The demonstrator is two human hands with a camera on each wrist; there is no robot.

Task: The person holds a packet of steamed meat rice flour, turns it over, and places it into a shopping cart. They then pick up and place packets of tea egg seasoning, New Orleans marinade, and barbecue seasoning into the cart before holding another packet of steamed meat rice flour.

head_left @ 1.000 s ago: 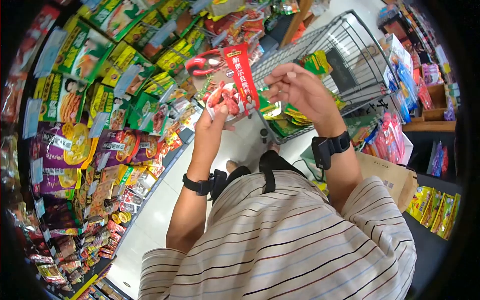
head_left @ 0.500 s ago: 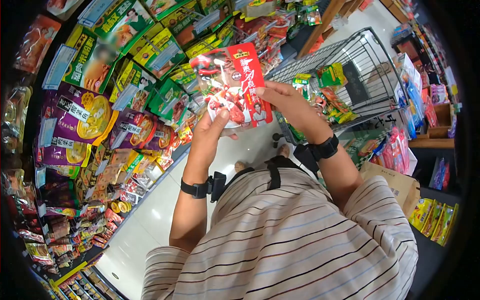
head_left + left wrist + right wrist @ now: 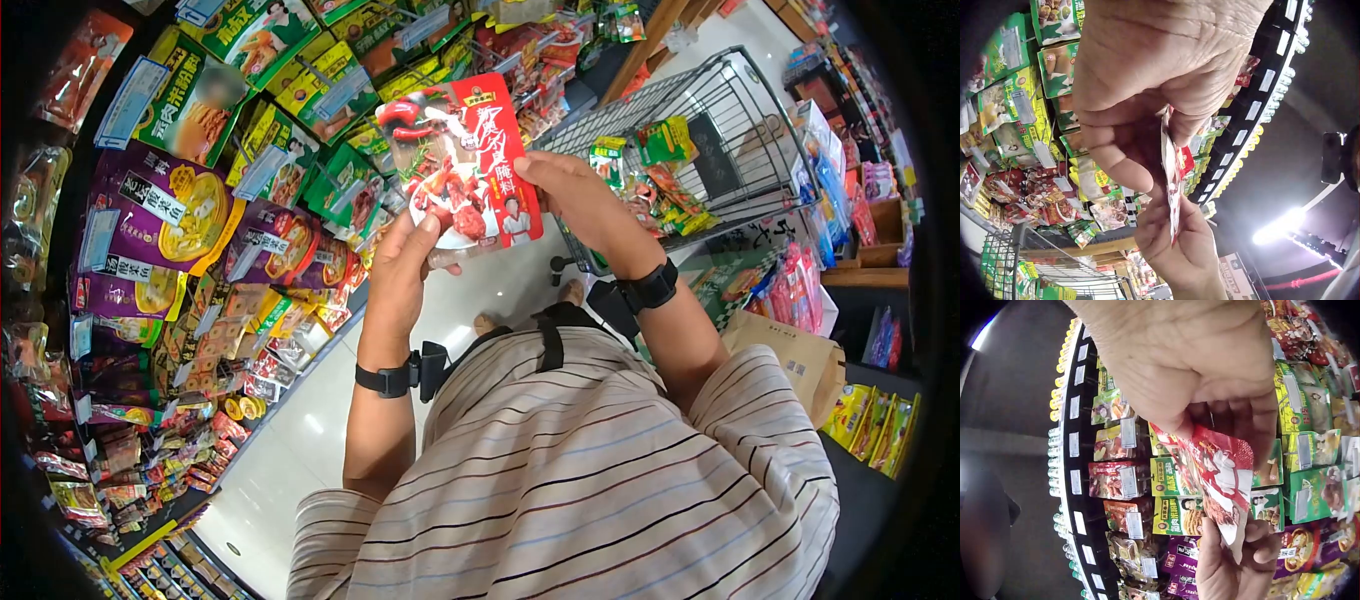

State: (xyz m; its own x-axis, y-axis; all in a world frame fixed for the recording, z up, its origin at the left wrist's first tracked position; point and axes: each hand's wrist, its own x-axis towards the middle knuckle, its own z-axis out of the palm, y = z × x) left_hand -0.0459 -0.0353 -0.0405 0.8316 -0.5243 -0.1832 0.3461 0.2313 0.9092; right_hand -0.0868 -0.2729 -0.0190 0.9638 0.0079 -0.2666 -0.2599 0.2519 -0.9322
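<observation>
A red and white seasoning packet (image 3: 462,170) is held face up between both hands in the head view. The left hand (image 3: 400,268) pinches its lower left edge, thumb on the front. At the packet's right edge the right hand (image 3: 588,205) grips with its thumb on the front and the fingers behind. Seen nearly edge-on in the left wrist view, the packet (image 3: 1171,169) runs between the near left hand (image 3: 1160,69) and the right hand (image 3: 1179,250). The right wrist view shows the packet (image 3: 1219,475) under the right hand (image 3: 1191,362), with the left hand (image 3: 1235,569) at its lower end.
Shelves of hanging packets, with purple bags (image 3: 165,215) among them, line the left side. A wire shopping cart (image 3: 745,120) stands at the upper right, holding several green and yellow packets (image 3: 668,142). A brown paper bag (image 3: 785,355) is beside the right arm.
The right hand has moved left from near the cart and taken hold of the packet's right edge. The packet has turned to face the head camera more fully and now sits slightly higher than half a second ago.
</observation>
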